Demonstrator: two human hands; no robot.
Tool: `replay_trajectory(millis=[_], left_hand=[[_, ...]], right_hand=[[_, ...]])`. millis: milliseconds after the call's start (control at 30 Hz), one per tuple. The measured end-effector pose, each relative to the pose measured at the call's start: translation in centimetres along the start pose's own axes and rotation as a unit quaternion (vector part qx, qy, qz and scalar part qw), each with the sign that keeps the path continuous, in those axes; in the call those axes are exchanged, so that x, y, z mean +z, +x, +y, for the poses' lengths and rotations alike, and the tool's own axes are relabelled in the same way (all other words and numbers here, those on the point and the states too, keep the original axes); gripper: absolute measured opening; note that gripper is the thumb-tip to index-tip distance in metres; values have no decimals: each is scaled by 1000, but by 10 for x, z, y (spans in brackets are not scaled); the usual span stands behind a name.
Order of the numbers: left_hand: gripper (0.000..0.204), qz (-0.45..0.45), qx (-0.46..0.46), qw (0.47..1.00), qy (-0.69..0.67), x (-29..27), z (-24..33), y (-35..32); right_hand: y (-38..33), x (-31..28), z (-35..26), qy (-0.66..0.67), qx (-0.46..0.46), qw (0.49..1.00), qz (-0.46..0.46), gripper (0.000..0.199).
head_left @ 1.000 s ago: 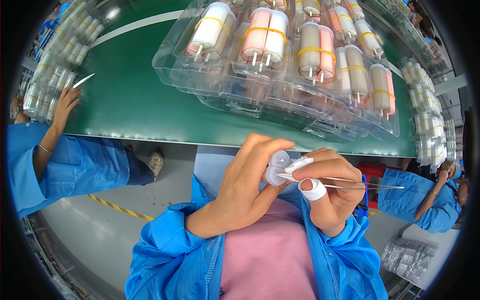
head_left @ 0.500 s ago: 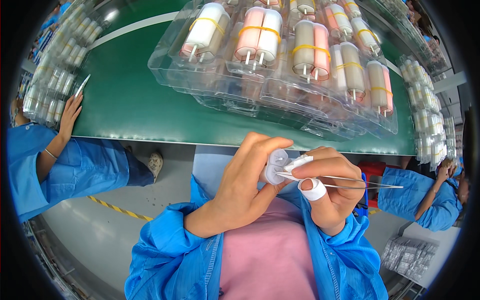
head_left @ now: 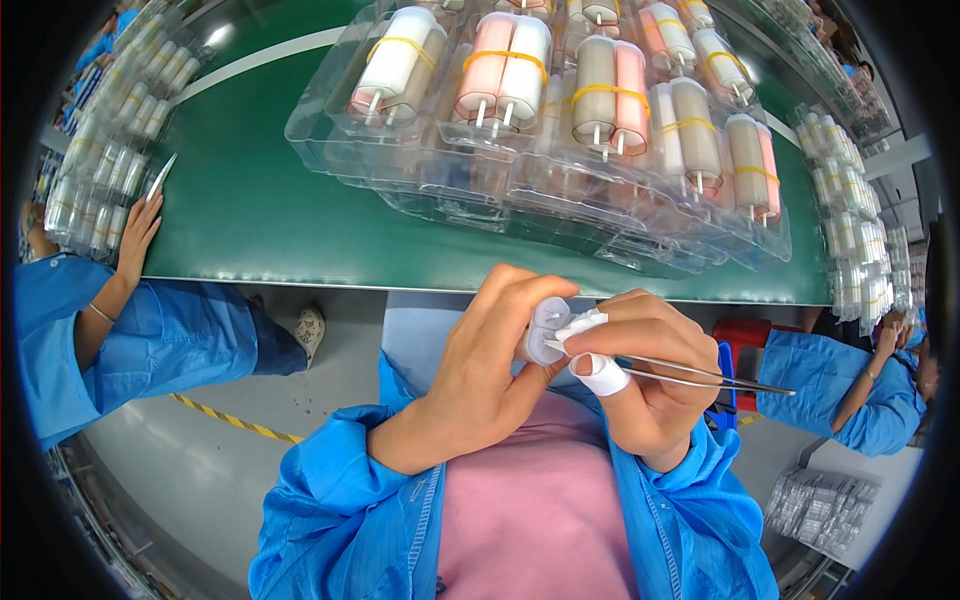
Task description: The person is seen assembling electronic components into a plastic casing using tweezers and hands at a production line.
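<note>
— Clasping what, in the left hand (head_left: 478, 372)?

— Gripping a translucent twin-tube piece (head_left: 548, 318) from the side, with round ends turned toward the right hand (head_left: 655, 372). Held in mid-air, just off the near edge of the bench (head_left: 230, 220).

— And on the right?

— Pinching slim metal tweezers (head_left: 760, 387), pointed at the lower round end of the piece. Wrapped at the thumb with a white band (head_left: 603, 376).

— Touching with the tips, or just short?

— Cannot tell. Sitting very close together, at any rate, each clamped on something.

— And farther out?

— Looking past the near edge, at a clear plastic tray (head_left: 325, 155) on the bench. Filled with white, grey and pink tube pairs (head_left: 482, 85), bound with yellow elastics (head_left: 600, 88).

— Anything leftward?

— Resting at the bench's near edge, a co-worker's hand (head_left: 140, 235) with a white pointed tool (head_left: 161, 175). Standing beyond it, packed tubes (head_left: 105, 175).

— Rightward?

— Showing likewise, more packed tubes toward the bench's right edge, near a blue-sleeved co-worker (head_left: 870, 410).
</note>
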State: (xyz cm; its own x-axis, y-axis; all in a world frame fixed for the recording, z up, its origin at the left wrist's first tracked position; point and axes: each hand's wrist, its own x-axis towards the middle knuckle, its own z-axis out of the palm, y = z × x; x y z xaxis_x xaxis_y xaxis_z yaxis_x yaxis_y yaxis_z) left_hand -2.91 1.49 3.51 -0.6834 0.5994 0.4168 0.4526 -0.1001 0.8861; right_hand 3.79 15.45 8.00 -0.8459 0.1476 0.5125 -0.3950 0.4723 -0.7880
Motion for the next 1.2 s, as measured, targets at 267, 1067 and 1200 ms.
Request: replay_trajectory(millis=[267, 1067, 1200], left_hand=[[44, 8, 46, 996, 79, 0, -5, 1], [53, -11, 0, 999, -43, -3, 0, -1], [50, -32, -9, 999, -38, -5, -4, -3]], right_hand=[[1, 0, -1, -18, 5, 1000, -8, 15], [-5, 6, 2, 96, -4, 994, 54, 22], [-3, 6, -4, 69, 10, 997, 25, 23]])
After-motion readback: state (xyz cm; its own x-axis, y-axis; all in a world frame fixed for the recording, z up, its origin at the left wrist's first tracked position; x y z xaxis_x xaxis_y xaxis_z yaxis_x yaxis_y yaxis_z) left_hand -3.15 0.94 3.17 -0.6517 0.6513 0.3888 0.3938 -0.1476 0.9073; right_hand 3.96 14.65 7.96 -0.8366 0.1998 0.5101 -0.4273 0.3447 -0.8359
